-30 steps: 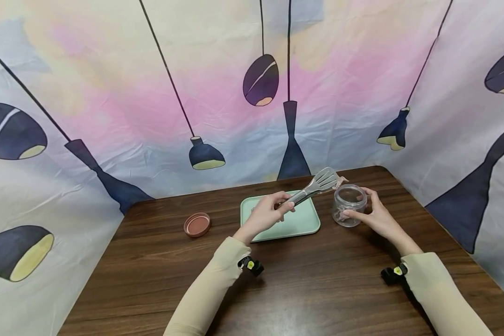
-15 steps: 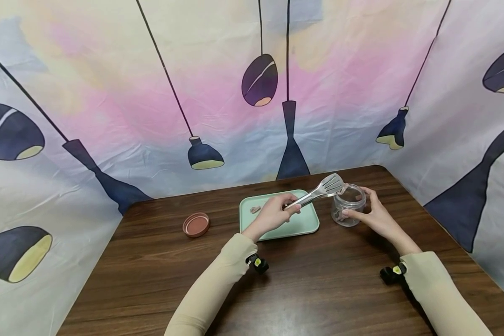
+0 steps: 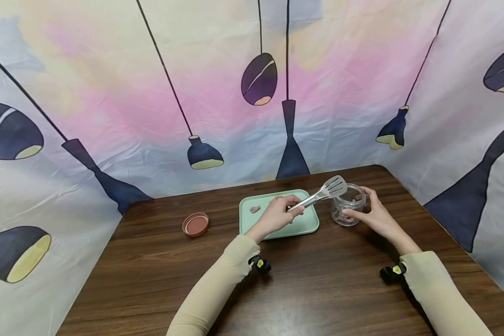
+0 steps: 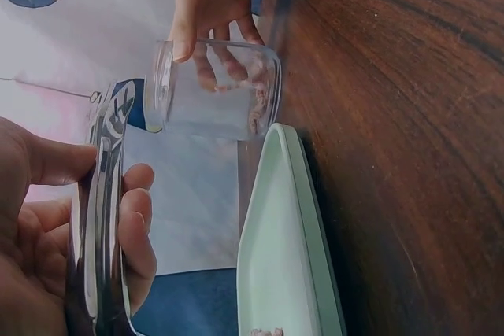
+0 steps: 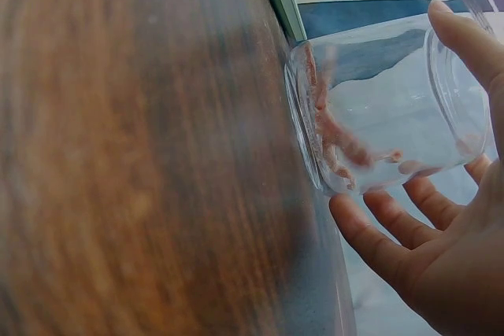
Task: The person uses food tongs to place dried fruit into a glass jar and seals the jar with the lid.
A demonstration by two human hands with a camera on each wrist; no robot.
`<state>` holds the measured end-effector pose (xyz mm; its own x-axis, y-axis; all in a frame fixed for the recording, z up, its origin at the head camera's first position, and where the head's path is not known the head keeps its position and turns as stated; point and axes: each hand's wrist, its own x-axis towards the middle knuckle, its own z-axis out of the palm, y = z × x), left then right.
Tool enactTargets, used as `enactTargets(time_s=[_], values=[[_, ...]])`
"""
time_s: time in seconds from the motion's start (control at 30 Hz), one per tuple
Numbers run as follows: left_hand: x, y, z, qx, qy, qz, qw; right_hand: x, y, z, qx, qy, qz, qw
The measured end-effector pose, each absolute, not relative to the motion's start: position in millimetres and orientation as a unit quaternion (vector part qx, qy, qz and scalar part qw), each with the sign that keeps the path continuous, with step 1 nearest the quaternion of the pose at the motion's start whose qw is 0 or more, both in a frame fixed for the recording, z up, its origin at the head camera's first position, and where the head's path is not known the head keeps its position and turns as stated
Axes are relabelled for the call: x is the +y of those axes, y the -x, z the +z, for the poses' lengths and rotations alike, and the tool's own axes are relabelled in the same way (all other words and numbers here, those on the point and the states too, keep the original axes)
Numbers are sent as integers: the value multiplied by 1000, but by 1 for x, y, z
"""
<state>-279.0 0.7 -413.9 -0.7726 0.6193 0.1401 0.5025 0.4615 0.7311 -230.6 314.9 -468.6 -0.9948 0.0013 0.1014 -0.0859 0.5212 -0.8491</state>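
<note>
My left hand (image 3: 273,215) grips metal food tongs (image 3: 315,198) over the tray, their slotted heads at the jar's rim with nothing visible between them. A clear jar (image 3: 347,209) stands on the table with its mouth uncovered. My right hand (image 3: 378,215) holds its side, thumb in front and fingers behind. Pinkish-brown strips (image 5: 315,108) lie at the jar's bottom, and one blurred strip (image 5: 346,143) shows just above them in the right wrist view. On the pale green tray (image 3: 304,224) rests a small brownish piece (image 3: 255,209); my left hand hides part of the tray.
A reddish-brown round lid (image 3: 195,225) lies inside up on the wooden table (image 3: 151,280), left of the tray. A cloth backdrop (image 3: 235,93) printed with lamps hangs close behind the table's far edge.
The tongs have moved right and down to the jar's mouth. The pinkish strip at their tips has left them and dropped into the jar. My right hand has kept its hold.
</note>
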Motion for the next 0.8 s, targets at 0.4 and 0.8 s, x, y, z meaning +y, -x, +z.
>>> enactTargets(time_s=[0.4, 0.8], values=[[-16, 279, -410, 882, -304, 358, 46, 314, 230, -467, -871, -24, 489, 46], [-52, 287, -402, 892, -291, 343, 37, 314, 228, -467, -872, -19, 487, 32]])
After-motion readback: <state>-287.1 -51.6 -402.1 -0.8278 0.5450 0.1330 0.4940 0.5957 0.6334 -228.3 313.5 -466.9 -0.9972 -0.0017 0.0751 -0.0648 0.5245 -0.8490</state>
